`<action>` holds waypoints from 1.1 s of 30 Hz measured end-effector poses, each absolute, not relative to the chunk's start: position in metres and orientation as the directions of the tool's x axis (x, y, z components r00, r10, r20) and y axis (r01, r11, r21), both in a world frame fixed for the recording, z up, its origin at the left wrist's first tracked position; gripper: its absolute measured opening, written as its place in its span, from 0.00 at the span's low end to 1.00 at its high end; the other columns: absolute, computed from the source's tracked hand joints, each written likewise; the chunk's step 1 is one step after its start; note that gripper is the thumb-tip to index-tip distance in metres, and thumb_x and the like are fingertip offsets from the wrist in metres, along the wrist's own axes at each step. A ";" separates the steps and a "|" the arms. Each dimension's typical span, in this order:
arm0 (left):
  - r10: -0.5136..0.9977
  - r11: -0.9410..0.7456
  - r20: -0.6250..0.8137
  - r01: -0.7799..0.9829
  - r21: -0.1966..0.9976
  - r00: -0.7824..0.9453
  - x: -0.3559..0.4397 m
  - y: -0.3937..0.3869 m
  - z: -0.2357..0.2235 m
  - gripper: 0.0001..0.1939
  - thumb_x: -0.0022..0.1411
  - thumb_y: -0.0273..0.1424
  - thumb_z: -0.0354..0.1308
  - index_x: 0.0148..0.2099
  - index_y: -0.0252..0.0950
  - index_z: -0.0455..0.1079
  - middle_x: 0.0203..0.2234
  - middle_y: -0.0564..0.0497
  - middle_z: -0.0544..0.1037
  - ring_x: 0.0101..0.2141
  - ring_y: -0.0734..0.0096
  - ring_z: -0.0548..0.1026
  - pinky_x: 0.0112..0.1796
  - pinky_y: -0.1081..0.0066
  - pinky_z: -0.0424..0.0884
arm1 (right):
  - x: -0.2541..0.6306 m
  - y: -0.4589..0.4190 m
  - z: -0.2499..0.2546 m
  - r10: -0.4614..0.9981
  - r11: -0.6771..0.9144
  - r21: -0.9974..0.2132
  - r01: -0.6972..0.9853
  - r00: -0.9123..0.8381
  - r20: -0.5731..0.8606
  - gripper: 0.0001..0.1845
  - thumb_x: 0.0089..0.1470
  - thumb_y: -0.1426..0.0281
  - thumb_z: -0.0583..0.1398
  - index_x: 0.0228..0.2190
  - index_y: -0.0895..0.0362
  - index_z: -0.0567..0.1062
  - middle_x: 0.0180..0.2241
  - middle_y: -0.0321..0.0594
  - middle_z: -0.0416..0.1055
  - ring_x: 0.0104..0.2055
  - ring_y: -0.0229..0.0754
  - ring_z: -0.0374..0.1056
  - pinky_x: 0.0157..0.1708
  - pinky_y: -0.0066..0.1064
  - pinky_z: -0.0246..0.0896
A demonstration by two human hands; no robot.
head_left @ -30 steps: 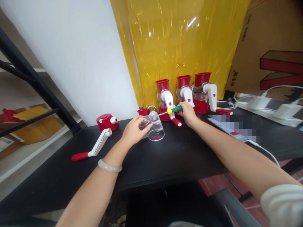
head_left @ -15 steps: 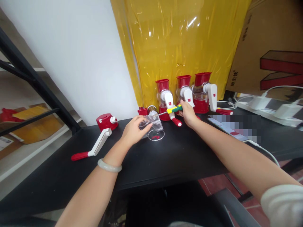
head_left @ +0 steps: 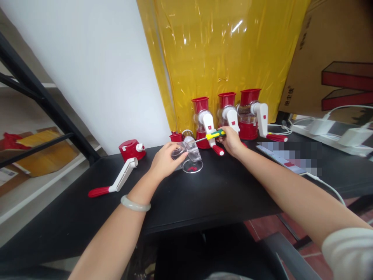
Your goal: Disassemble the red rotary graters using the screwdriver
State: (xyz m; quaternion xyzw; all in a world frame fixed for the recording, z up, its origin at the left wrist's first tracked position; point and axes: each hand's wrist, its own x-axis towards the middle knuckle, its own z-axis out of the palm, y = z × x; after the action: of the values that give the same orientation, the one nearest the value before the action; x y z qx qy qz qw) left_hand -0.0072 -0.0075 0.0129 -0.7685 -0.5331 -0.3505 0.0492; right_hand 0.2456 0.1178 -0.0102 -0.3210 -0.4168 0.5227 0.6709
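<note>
My left hand (head_left: pixel 168 158) is closed around a clear plastic grater housing (head_left: pixel 194 152), tilted on the black table. Small red bits (head_left: pixel 192 168) show through its round rim. In my right hand (head_left: pixel 231 142) is a screwdriver (head_left: pixel 215 134) with a green and yellow handle, held level. Its shaft points left and the tip meets the upper part of the housing; the exact contact is too small to tell. Just behind the housing lie a metal grater drum (head_left: pixel 188 135) and a red feed hopper (head_left: pixel 175 137).
Three assembled red and white rotary graters (head_left: pixel 203 116) stand along the yellow film (head_left: pixel 227 46). On the left are a red base (head_left: pixel 131 150) and a white crank (head_left: pixel 124 175) with a red handle. A phone (head_left: pixel 281 158) and a power strip (head_left: pixel 335 136) lie at right.
My right fingers have shifted slightly on the screwdriver handle, which appears turned, with more yellow showing. The left hand and the clear housing stay in place.
</note>
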 end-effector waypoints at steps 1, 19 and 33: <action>0.786 -0.426 0.590 0.854 0.299 0.186 -0.007 -0.008 0.013 0.17 0.64 0.48 0.58 0.44 0.40 0.74 0.47 0.46 0.78 0.47 0.58 0.77 0.51 0.57 0.72 | 0.246 0.119 -0.011 0.965 0.264 -0.871 -0.414 0.109 0.240 0.08 0.54 0.64 0.60 0.28 0.54 0.68 0.17 0.29 0.60 0.18 0.33 0.57 0.18 0.24 0.55; 0.779 -0.432 0.598 0.852 0.296 0.187 -0.008 -0.007 0.012 0.18 0.64 0.48 0.58 0.44 0.40 0.75 0.47 0.47 0.78 0.46 0.58 0.78 0.51 0.58 0.73 | 0.247 0.122 -0.014 0.954 0.300 -0.858 -0.417 0.108 0.281 0.12 0.53 0.60 0.62 0.27 0.53 0.66 0.16 0.28 0.59 0.16 0.32 0.56 0.17 0.24 0.53; 0.770 -0.440 0.615 0.839 0.319 0.170 -0.008 -0.004 0.010 0.19 0.63 0.48 0.60 0.44 0.39 0.79 0.50 0.44 0.79 0.49 0.57 0.79 0.52 0.56 0.74 | 0.245 0.120 -0.011 0.975 0.220 -0.849 -0.481 0.090 0.202 0.08 0.53 0.66 0.60 0.27 0.54 0.65 0.14 0.26 0.56 0.17 0.33 0.55 0.20 0.24 0.57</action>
State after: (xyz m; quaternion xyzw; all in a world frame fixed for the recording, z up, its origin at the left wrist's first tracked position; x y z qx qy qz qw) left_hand -0.0077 -0.0044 0.0097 -0.7633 -0.5270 -0.3706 0.0471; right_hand 0.2451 0.1196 -0.0109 -0.3088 -0.4004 0.5430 0.6704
